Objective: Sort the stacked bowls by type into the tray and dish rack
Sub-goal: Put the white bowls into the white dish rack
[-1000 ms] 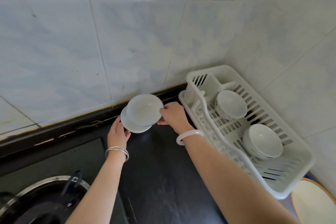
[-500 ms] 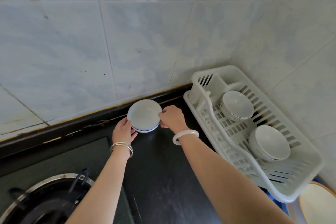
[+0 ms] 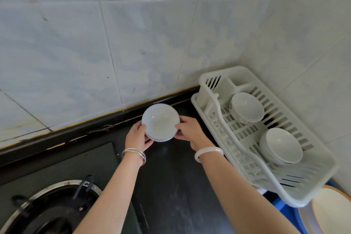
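A small stack of shallow white bowls (image 3: 160, 122) sits on the black counter by the wall. My left hand (image 3: 137, 137) grips its left rim and my right hand (image 3: 189, 131) grips its right rim. To the right stands a white plastic dish rack (image 3: 224, 119). A patterned white bowl (image 3: 246, 106) lies in the rack's far part. A stack of plain white bowls (image 3: 281, 145) lies in its near part.
A gas burner (image 3: 51, 209) with a metal ring is at the bottom left. A round cream plate or tray (image 3: 332, 213) shows at the bottom right corner, over something blue (image 3: 281, 203). Tiled walls close the back and right.
The two shallow bowls, held apart and offset a second ago, are now nested as one stack on the counter. Both hands stay on its rims.
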A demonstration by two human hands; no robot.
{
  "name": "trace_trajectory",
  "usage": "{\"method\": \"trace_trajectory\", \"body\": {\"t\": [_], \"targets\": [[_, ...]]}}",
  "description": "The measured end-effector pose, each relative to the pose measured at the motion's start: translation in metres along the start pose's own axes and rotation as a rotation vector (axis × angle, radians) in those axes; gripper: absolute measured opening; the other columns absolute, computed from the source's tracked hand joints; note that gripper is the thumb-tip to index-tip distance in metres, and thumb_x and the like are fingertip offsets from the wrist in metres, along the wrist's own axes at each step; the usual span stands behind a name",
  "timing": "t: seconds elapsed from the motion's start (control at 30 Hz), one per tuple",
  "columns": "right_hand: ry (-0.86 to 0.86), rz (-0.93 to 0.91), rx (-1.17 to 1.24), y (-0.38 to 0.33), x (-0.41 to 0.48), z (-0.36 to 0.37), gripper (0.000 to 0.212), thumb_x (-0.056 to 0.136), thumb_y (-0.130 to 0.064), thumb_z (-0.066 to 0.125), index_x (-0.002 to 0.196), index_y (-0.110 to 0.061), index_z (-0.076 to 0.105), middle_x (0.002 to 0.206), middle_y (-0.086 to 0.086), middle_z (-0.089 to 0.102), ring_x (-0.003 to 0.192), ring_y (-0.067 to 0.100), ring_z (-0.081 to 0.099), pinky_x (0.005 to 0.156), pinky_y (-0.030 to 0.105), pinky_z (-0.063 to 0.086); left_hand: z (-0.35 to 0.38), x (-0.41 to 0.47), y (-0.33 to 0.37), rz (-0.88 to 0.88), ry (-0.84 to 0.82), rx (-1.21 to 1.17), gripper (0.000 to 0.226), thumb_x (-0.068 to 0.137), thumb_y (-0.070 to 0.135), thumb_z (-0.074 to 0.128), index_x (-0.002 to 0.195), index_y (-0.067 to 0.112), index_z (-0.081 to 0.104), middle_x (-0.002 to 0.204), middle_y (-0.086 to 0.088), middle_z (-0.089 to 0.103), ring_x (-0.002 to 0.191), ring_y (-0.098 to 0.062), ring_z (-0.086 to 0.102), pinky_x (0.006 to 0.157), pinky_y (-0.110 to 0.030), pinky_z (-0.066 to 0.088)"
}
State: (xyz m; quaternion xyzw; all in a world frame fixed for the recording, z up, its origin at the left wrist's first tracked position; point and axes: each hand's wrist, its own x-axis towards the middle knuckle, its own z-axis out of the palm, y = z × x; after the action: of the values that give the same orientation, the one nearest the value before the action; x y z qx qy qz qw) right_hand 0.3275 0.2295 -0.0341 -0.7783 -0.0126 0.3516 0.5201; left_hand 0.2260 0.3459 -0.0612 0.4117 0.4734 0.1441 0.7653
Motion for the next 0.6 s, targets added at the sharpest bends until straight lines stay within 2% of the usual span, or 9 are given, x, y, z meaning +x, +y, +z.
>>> {"method": "trace_trajectory", "body": {"t": [0.1, 0.23, 0.33, 0.4, 0.47, 0.53, 0.6], "targets": [[0.072, -0.029, 0.065, -0.005, -0.02, -0.027, 0.044, 0.087, -0.002, 0.055, 0.128, -0.018, 0.055, 0.108, 0.005, 0.065, 0.093, 0.021, 0.067, 0.07, 0.028, 0.058, 0.022, -0.015, 0.008, 0.084, -0.062, 0.084, 0.017, 0.091, 0.02, 0.051, 0.105, 0.03, 0.053, 0.093, 0.009, 0.056, 0.088, -0.017, 0.059, 0.063, -0.029, 0.053], [0.196, -0.041, 0.157, -0.019, -0.05, -0.076, 0.048, 0.086, 0.0, 0.056, 0.13, -0.02, 0.052, 0.11, 0.004, 0.061, 0.091, 0.022, 0.068, 0.073, 0.033, 0.06, 0.066, -0.043, 0.026, 0.169, -0.21, 0.201, 0.019, 0.09, 0.021, 0.051, 0.107, 0.029, 0.053, 0.094, 0.01, 0.055, 0.089, -0.017, 0.06, 0.062, -0.027, 0.053], [0.285, -0.115, 0.182, -0.027, -0.071, -0.116, 0.042, 0.085, 0.004, 0.054, 0.121, -0.019, 0.056, 0.105, 0.006, 0.064, 0.082, 0.021, 0.069, 0.057, 0.022, 0.058, 0.101, -0.065, 0.035, 0.139, -0.351, 0.217, 0.019, 0.09, 0.018, 0.051, 0.107, 0.025, 0.054, 0.096, 0.005, 0.057, 0.093, -0.022, 0.061, 0.068, -0.031, 0.054], [0.341, -0.125, 0.17, -0.028, -0.081, -0.143, 0.044, 0.084, 0.004, 0.054, 0.122, -0.017, 0.058, 0.096, 0.005, 0.067, 0.075, 0.02, 0.069, 0.061, 0.025, 0.059, 0.125, -0.077, 0.039, 0.1, -0.455, 0.227, 0.017, 0.09, 0.016, 0.051, 0.104, 0.024, 0.056, 0.096, 0.003, 0.058, 0.088, -0.021, 0.062, 0.066, -0.031, 0.054], [0.389, -0.095, 0.161, -0.024, -0.085, -0.167, 0.047, 0.083, 0.005, 0.052, 0.125, -0.014, 0.057, 0.089, 0.005, 0.067, 0.072, 0.021, 0.068, 0.069, 0.032, 0.059, 0.149, -0.085, 0.038, 0.042, -0.532, 0.27, 0.022, 0.091, 0.013, 0.05, 0.112, 0.019, 0.056, 0.099, -0.002, 0.057, 0.086, -0.023, 0.061, 0.071, -0.034, 0.054], [0.43, -0.049, 0.16, -0.016, -0.086, -0.186, 0.047, 0.084, 0.005, 0.052, 0.127, -0.011, 0.056, 0.088, 0.006, 0.064, 0.078, 0.024, 0.067, 0.071, 0.033, 0.059, 0.174, -0.087, 0.033, 0.001, -0.569, 0.334, 0.03, 0.091, 0.006, 0.047, 0.121, 0.01, 0.052, 0.101, -0.008, 0.053, 0.091, -0.028, 0.057, 0.074, -0.037, 0.051], [0.468, -0.02, 0.188, -0.004, -0.086, -0.199, 0.047, 0.083, 0.007, 0.053, 0.128, -0.008, 0.054, 0.091, 0.008, 0.064, 0.085, 0.028, 0.067, 0.071, 0.033, 0.058, 0.195, -0.083, 0.023, 0.005, -0.595, 0.419, 0.031, 0.09, -0.002, 0.044, 0.119, 0.002, 0.053, 0.096, -0.012, 0.053, 0.094, -0.029, 0.052, 0.074, -0.035, 0.049]]}}
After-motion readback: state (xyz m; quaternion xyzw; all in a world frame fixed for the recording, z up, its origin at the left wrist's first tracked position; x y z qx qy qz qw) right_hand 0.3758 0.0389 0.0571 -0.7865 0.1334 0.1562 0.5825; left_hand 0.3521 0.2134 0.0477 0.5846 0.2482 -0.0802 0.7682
